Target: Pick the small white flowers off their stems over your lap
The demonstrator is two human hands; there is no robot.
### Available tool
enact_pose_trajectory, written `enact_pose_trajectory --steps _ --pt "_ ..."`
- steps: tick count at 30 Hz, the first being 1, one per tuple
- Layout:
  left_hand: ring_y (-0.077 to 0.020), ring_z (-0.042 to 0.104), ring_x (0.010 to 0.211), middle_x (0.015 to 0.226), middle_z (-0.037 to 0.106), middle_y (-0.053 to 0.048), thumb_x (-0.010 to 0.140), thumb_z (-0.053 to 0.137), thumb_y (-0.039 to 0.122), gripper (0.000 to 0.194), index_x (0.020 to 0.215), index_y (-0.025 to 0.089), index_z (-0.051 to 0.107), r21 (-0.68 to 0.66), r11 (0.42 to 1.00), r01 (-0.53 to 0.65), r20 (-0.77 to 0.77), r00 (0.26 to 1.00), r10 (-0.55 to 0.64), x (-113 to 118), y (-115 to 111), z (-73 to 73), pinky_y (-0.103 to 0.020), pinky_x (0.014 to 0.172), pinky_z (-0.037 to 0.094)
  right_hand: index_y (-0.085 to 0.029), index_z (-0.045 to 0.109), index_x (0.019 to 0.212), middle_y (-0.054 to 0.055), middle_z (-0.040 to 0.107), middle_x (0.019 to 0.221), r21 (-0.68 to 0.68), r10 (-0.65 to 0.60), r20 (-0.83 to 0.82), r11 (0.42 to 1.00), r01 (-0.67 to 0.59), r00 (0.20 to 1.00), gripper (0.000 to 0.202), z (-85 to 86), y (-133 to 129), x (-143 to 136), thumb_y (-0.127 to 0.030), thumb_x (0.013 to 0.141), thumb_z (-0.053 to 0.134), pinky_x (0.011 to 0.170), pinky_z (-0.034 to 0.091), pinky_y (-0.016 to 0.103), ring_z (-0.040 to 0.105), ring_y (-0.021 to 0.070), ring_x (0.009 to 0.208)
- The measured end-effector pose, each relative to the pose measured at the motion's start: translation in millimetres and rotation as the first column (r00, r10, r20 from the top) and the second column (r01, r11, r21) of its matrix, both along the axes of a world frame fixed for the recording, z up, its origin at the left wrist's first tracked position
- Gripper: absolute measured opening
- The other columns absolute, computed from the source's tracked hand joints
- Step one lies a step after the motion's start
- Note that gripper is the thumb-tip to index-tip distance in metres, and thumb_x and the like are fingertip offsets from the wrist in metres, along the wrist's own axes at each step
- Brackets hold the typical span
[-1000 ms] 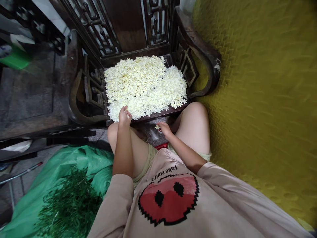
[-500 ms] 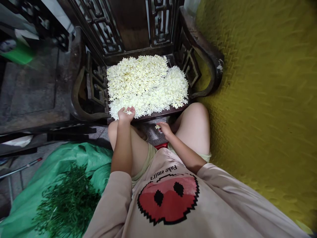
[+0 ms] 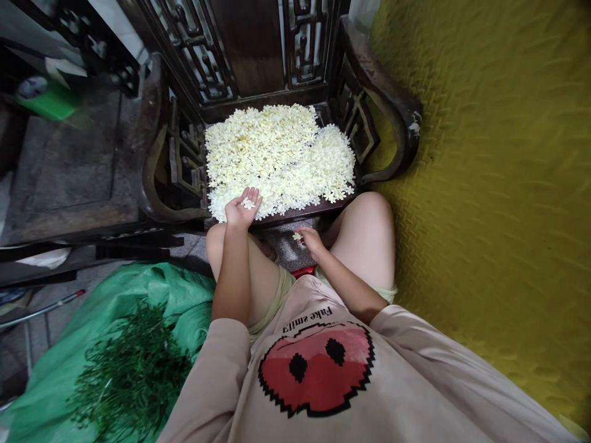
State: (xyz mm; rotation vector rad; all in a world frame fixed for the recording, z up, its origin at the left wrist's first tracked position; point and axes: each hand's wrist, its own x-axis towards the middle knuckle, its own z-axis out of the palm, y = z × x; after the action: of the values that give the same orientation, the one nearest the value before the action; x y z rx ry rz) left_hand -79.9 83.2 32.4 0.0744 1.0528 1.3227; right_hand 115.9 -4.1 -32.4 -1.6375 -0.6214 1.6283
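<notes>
Palm up, my left hand [image 3: 240,212] is at the front edge of a bed of white flowers [image 3: 263,144], its fingers stretched out. A few white blossoms [image 3: 248,203] rest in that palm. The flowers are heaped thickly over the seat of a dark wooden chair [image 3: 256,61]. Lower and to the right, between my knees, my right hand [image 3: 311,242] is closed, with a pale yellow-white flower [image 3: 297,236] pinched at its fingertips.
Curved armrests flank the seat, the right one [image 3: 409,123] near a yellow textured surface [image 3: 498,184]. At left, a dark wooden table [image 3: 69,178] carries a green roll [image 3: 48,98]. Green leafy sprigs [image 3: 133,369] lie on a green sheet [image 3: 152,280] at lower left.
My left hand's fingers have straightened from a loose curl, showing the blossoms in the palm more plainly. My right hand keeps its pinch. The whole view has shifted slightly.
</notes>
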Motion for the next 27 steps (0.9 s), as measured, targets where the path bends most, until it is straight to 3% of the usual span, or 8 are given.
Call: enact_pose_trajectory --steps 4,12,18,21,24,27 --pt "-0.021 0.057 0.106 0.104 0.059 -0.015 0.081 0.039 0.029 0.032 0.105 0.014 0.055 0.011 0.999 0.032 0.038 0.999 -0.032 0.0 -0.1 0.2 -0.038 0.088 0.047 -0.017 0.06 0.066 0.0 0.057 0.063 0.0 0.007 -0.003 1.0 -0.007 1.0 0.012 0.4 -0.1 -0.5 -0.025 0.064 0.051 0.052 0.037 0.023 0.049 0.0113 0.056" --pt "-0.0189 0.059 0.097 0.097 0.057 -0.013 0.085 0.033 0.028 0.028 0.102 0.017 0.052 -0.139 0.988 -0.066 0.016 0.997 0.069 -4.2 6.7 -4.4 -0.035 0.081 0.049 -0.018 0.06 0.064 0.0 0.059 0.065 -0.018 -0.013 -0.005 1.0 0.013 1.0 0.012 2.1 0.8 -2.0 -0.02 0.063 0.049 0.052 0.038 0.023 0.049 0.0116 0.056" --pt "-0.0165 0.058 0.096 0.097 0.059 -0.008 0.081 0.047 0.038 0.024 0.096 0.022 0.056 0.045 0.996 -0.077 -0.145 0.986 0.083 -22.1 32.5 0.1 -0.031 0.084 0.046 -0.017 0.059 0.063 -0.001 0.056 0.06 -0.032 -0.014 -0.013 0.999 0.014 1.0 0.012 -0.6 -0.3 -2.5 -0.018 0.063 0.047 0.052 0.037 0.023 0.048 0.0113 0.054" --pt "-0.016 0.055 0.103 0.103 0.059 -0.006 0.078 0.053 0.037 0.023 0.095 0.023 0.06 0.151 0.984 -0.096 -0.344 0.928 0.143 -22.2 44.9 -0.7 -0.03 0.09 0.042 -0.017 0.059 0.063 -0.002 0.056 0.059 -0.035 -0.013 0.0 0.999 0.013 1.0 0.012 -2.9 -0.3 -2.5 -0.018 0.063 0.047 0.051 0.037 0.022 0.047 0.011 0.053" --pt "-0.0163 0.05 0.112 0.108 0.059 -0.004 0.077 0.056 0.034 0.02 0.09 0.022 0.063 0.263 0.962 -0.075 -0.552 0.806 0.214 -17.1 49.5 -4.0 -0.028 0.097 0.036 -0.017 0.059 0.064 -0.002 0.056 0.059 -0.044 -0.009 0.009 0.999 0.009 1.0 0.013 -4.7 0.9 -1.9 -0.018 0.063 0.047 0.051 0.036 0.022 0.047 0.011 0.053" --pt "-0.0162 0.046 0.115 0.109 0.057 -0.003 0.078 0.053 0.031 0.015 0.083 0.021 0.064 0.341 0.936 -0.081 -0.661 0.687 0.301 -9.5 43.9 -5.5 -0.025 0.097 0.035 -0.017 0.059 0.064 -0.002 0.056 0.059 -0.045 -0.003 0.014 0.999 0.003 1.0 0.013 -5.0 2.1 -1.5 -0.019 0.063 0.046 0.051 0.036 0.022 0.047 0.0104 0.051"
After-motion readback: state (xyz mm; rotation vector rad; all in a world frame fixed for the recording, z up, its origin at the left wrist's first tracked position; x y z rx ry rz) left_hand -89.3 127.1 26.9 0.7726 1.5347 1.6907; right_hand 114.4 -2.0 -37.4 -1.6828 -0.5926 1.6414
